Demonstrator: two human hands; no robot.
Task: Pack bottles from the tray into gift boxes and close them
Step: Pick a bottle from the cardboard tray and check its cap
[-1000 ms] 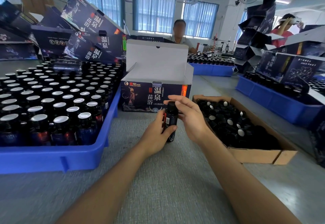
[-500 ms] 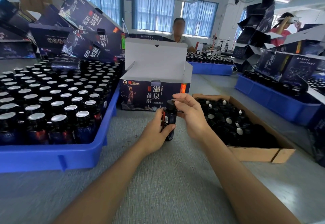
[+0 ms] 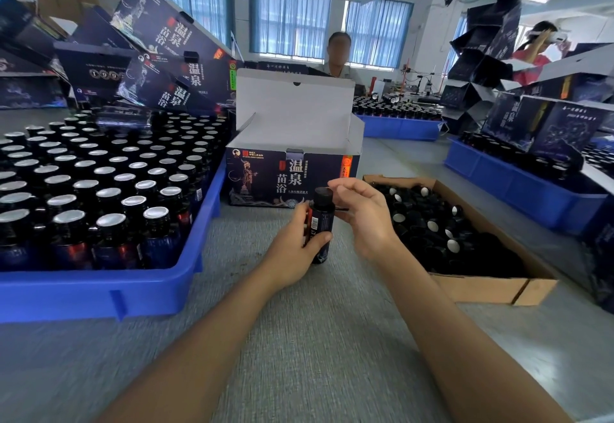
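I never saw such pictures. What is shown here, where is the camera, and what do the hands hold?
No machine here: a person works with bare hands, and the camera sits on that person's head, looking forward and down. The left hand grips a dark bottle; the right hand pinches its black cap. On the grey table stand a blue tray full of bottles at left, an open gift box behind the hands, and a cardboard box of loose caps at right.
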